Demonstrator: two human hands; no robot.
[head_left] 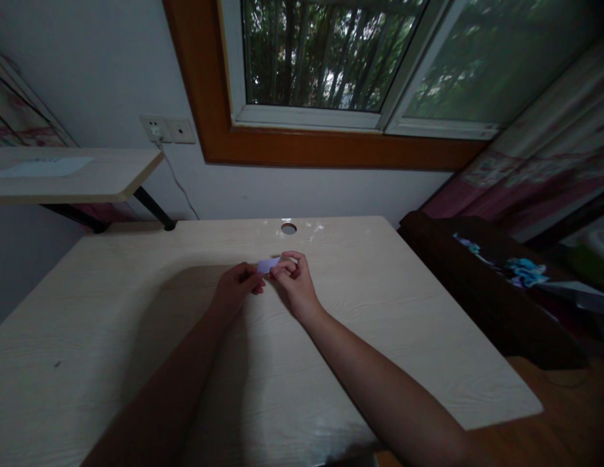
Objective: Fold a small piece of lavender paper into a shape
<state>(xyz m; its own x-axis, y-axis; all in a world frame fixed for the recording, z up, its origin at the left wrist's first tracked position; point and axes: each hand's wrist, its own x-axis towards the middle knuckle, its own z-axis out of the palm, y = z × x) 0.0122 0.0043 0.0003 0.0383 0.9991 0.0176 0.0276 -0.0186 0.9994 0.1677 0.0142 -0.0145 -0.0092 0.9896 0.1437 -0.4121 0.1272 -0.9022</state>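
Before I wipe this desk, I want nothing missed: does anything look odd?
Yes: a small dark mark, left of the left forearm, stands out on the pale desktop. Scratch or dirt, I can't tell.

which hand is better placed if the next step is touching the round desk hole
Probably the right hand: it sits nearer the round hole, at the right end of the lilac paper, with fingers extended. The left hand is farther, pinching the paper's left end.
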